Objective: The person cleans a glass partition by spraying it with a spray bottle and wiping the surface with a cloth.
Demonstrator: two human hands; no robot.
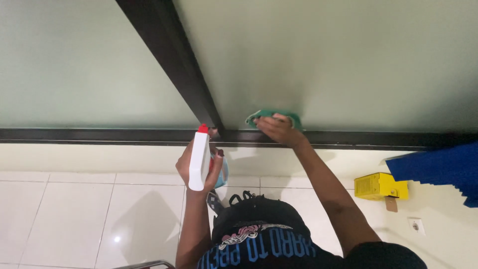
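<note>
A frosted glass partition [323, 60] fills the upper view, split by a dark frame bar [172, 60] that meets a dark bottom rail [99, 135]. Below the rail lie white floor tiles [74, 209]. Just right of the bar's foot, the right hand [276, 128] presses a green cloth [273, 115] flat on the glass, fingers spread. Below the bar's foot, the left hand [201, 167] has its fingers wrapped around a white spray bottle [199, 158] with a red top; its contents cannot be seen. Far right of the bar sits a closed yellow box [379, 186].
</note>
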